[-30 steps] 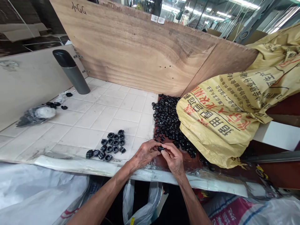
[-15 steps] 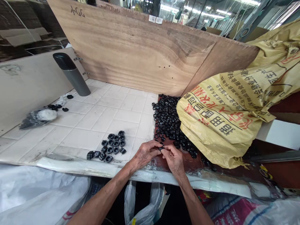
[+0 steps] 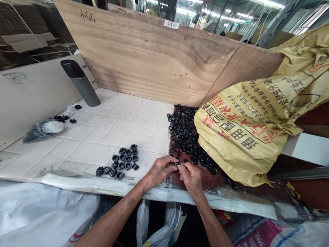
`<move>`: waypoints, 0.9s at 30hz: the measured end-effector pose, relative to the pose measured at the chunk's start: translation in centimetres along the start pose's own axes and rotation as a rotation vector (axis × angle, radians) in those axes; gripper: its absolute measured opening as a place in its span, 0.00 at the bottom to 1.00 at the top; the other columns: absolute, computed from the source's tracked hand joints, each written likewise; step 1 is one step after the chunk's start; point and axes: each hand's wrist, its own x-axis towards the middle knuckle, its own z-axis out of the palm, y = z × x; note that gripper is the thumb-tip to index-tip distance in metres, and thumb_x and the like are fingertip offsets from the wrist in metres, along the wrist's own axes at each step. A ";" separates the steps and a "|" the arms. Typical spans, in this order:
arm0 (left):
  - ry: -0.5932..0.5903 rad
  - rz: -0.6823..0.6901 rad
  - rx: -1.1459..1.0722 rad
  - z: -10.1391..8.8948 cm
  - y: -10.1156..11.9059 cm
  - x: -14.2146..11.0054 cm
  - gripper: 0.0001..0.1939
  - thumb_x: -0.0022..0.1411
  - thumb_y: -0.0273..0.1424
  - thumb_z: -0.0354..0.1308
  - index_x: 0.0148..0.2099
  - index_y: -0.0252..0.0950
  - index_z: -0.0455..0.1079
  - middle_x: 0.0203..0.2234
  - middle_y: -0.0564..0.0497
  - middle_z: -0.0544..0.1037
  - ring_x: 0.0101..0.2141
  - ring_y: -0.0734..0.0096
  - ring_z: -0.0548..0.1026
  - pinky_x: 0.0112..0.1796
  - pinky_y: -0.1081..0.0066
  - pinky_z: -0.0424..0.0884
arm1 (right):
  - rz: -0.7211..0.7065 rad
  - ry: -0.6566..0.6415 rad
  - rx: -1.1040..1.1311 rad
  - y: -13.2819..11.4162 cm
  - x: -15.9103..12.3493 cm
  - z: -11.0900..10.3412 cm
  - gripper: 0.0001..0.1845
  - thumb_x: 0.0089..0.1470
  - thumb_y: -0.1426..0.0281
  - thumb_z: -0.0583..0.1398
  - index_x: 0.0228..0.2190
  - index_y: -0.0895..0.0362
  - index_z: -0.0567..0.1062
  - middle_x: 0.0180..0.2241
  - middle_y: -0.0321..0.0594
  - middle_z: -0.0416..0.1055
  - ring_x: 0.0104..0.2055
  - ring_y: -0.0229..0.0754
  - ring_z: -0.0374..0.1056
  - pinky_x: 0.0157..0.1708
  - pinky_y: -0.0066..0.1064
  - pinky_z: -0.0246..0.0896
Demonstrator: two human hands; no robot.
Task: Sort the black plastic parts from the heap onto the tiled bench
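Near the front edge of the table, my left hand (image 3: 162,168) pinches a small black plastic ring-like part (image 3: 177,164) between thumb and fingers. My right hand (image 3: 191,175) meets it from the right, its thumb and forefinger closed at the same part; the fingertips cover most of it. Just beyond my hands lies a heap of small black ring-shaped parts (image 3: 183,128) on a dark red surface. To the left, a loose cluster of black round caps (image 3: 124,158) with hollow centres sits on the white tiled surface.
A yellow woven sack (image 3: 239,127) slumps over the heap's right side. Wooden boards (image 3: 144,55) wall the back. At the left stand a grey flask (image 3: 86,89) and a plastic bag of black pieces (image 3: 42,130). White padding (image 3: 87,183) lines the front edge.
My right hand's fingers have shifted slightly on the small black part, and a little more of it shows. Both hands stay in nearly the same place; the view has tilted a little.
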 end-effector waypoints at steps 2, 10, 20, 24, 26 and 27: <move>-0.005 0.011 0.004 -0.1 -0.1 0.0 0.11 0.62 0.29 0.61 0.47 0.37 0.76 0.41 0.48 0.80 0.44 0.64 0.78 0.49 0.65 0.72 | -0.025 0.020 -0.097 -0.2 0.1 0.1 0.20 0.64 0.64 0.56 0.20 0.56 0.70 0.16 0.32 0.64 0.19 0.36 0.63 0.25 0.28 0.59; 0.010 -0.053 -0.111 0.1 -0.4 0.1 0.11 0.61 0.31 0.61 0.46 0.36 0.76 0.40 0.48 0.81 0.42 0.63 0.79 0.46 0.66 0.74 | -0.005 -0.047 -0.047 -0.7 0.0 -0.3 0.13 0.63 0.62 0.57 0.38 0.57 0.77 0.22 0.34 0.69 0.24 0.38 0.65 0.26 0.28 0.61; 0.039 -0.069 -0.071 -0.1 0.2 0.0 0.11 0.61 0.30 0.61 0.47 0.36 0.76 0.39 0.48 0.81 0.40 0.63 0.79 0.43 0.67 0.74 | -0.028 -0.003 -0.041 -1.0 0.1 -0.3 0.12 0.59 0.63 0.61 0.27 0.56 0.74 0.19 0.31 0.63 0.21 0.35 0.59 0.23 0.27 0.56; 0.037 -0.049 -0.051 -0.2 0.6 0.0 0.11 0.61 0.30 0.60 0.46 0.36 0.76 0.39 0.48 0.81 0.41 0.63 0.79 0.45 0.66 0.74 | 0.000 -0.012 0.000 -0.8 0.2 -0.3 0.09 0.60 0.63 0.61 0.37 0.56 0.76 0.27 0.36 0.72 0.28 0.39 0.67 0.30 0.29 0.63; 0.044 -0.049 -0.050 -0.2 0.6 0.0 0.11 0.61 0.30 0.61 0.46 0.36 0.76 0.40 0.48 0.81 0.42 0.63 0.79 0.45 0.65 0.73 | 0.014 -0.030 -0.011 -0.6 0.1 -0.3 0.09 0.60 0.63 0.61 0.33 0.55 0.76 0.25 0.35 0.71 0.27 0.39 0.67 0.29 0.29 0.64; 0.040 -0.055 -0.056 -0.2 0.5 0.0 0.10 0.61 0.30 0.61 0.46 0.36 0.76 0.40 0.48 0.81 0.42 0.62 0.79 0.45 0.65 0.73 | 0.024 -0.027 -0.005 -0.4 0.1 -0.3 0.09 0.60 0.63 0.61 0.33 0.55 0.76 0.25 0.35 0.71 0.26 0.39 0.67 0.29 0.29 0.64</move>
